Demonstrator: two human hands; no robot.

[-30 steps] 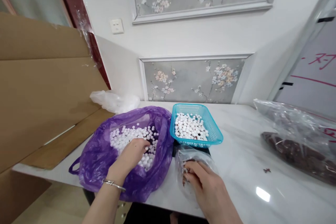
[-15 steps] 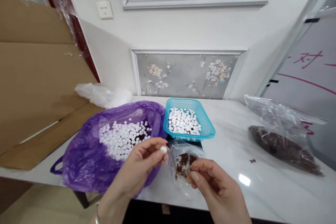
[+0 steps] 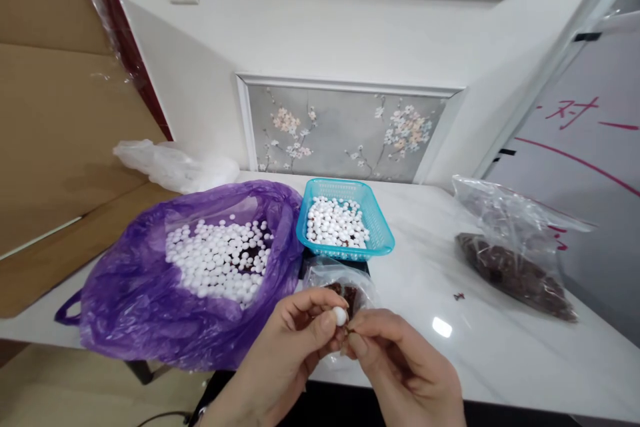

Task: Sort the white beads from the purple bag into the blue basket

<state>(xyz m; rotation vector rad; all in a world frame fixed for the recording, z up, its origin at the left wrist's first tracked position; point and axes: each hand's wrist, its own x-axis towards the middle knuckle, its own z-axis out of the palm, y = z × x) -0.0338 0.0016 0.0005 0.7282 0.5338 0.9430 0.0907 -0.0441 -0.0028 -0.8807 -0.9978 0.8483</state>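
Between thumb and fingertips, my left hand [image 3: 295, 340] pinches a small white ball [image 3: 341, 316]. My right hand [image 3: 400, 353] is closed in a pinch right beside it, on a tiny brownish piece [image 3: 349, 332] too small to name. The fingertips of both hands nearly meet. Just behind and below them lies a clear plastic bag [image 3: 367, 283] with reddish-brown bits [image 3: 345, 291] inside, partly hidden by my hands. A purple plastic bag [image 3: 120, 300] spreads open on the left, holding many white balls [image 3: 215, 257].
Behind my hands stands a blue plastic basket [image 3: 383, 230] with more white balls. At right, a zip bag [image 3: 515, 273] of dark brown material rests on the white table [image 3: 420, 373], near a few small brown bits [image 3: 459, 296]. A cardboard box [image 3: 50, 127] rises at left.
My right hand has come up from the clear bag with a tiny piece and met my left hand, which still pinches the white ball. The view has shifted slightly.
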